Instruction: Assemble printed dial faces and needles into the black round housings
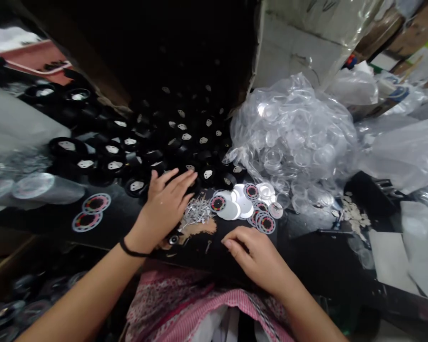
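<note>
Black round plastic casings w/ pale metal plates [136, 186] crowd far L to ctr, silver metal pins [198, 211] sit ctr, round printed dials [265, 222] just R of pins, & clear plastic bag of round clear caps [299, 137] fills far R. L hand [166, 204] open, fingers spread at casings' near edge, contact unclear; R hand [255, 254] half-curled, near side of dials, can't tell if gripping.

At upper left, one pinkish bin [39, 56]; at right side on the desk [306, 256], a pale sheet [392, 261]; more behind, brown boxes [408, 35] and crumpled plastic [403, 147].
</note>
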Tool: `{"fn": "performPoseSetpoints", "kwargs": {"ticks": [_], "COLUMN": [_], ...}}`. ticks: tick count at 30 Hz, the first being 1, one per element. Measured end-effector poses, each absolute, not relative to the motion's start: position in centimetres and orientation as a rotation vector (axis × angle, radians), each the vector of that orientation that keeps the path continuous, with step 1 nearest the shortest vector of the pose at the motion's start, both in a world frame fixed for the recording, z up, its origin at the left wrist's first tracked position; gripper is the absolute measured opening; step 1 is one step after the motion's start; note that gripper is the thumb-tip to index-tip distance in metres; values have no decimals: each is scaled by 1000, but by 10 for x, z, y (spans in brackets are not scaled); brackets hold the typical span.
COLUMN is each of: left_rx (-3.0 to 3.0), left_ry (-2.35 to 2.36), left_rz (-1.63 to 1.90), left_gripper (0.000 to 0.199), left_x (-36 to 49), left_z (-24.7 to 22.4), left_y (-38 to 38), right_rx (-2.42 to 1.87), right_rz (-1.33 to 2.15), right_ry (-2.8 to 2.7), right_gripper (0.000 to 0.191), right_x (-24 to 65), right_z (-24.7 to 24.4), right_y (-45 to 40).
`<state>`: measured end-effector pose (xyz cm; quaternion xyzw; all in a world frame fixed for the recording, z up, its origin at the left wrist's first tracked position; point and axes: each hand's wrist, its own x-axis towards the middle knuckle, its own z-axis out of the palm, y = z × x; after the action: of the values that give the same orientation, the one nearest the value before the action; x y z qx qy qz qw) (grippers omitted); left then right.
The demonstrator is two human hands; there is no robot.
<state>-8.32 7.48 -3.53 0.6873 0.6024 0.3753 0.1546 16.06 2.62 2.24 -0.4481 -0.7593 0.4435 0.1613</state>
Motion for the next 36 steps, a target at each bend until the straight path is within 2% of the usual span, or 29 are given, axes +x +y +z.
{"fn": "performPoseSetpoints", "kwargs": {"ticks": [3, 7, 11, 13, 15, 18, 21, 24, 26, 28, 30, 32, 36], "left_rx": [1949, 1765, 1277, 963, 665, 346, 181, 40, -21, -38, -38, -49, -46], "left_ry": [1773, 1710, 1569, 1527, 1488, 1352, 1194, 1118, 1067, 996, 946, 955, 1015], "left_rz": [1139, 1045, 992, 1044, 1125, 1218, 1245, 1272, 1266, 1239, 1237, 1283, 1302], "left_gripper": [46, 56, 50, 47, 48, 56, 56, 37, 24, 24, 28, 26, 17], "left_x": [-79, -45, -24, -24, -28, -30, -32, -33, -31, -28, -23, -17, -4], "left_z": [-38, -28, -26, -26, -24, -22, -22, -21, -16, -11, -6, -4, -6], "left_y": [63, 11, -22, -26, -27, -25, -22, -18, -13, -8, -2, 3, 5], "right_rx": [-1347, -1388, -1336, -1239, -1274, -1463, -1500, -1520, -1532, -1532, -1482, -1424, -1447], "right_rz": [1350, 1415, 1358, 1345, 1103, 537, 377, 478, 653, 937, 1234, 1383, 1256], "right_ry": [-1975, -1783, -2013, -2171, -2356, -2595, -2661, -2523, -2352, -2102, -1816, -1605, -1537], "right_gripper": [15, 37, 16, 14, 23, 37, 33, 29, 17, 5, 7, 14, 18], "right_x": [165, 154, 146, 142, 136, 127, 123, 125, 129, 135, 144, 154, 164], "right_z": [15, 11, 18, 21, 20, 12, 3, -2, -3, -2, -1, 1, 10], "right_y": [25, 26, 38, 50, 65, 83, 90, 89, 87, 84, 80, 74, 60]}}
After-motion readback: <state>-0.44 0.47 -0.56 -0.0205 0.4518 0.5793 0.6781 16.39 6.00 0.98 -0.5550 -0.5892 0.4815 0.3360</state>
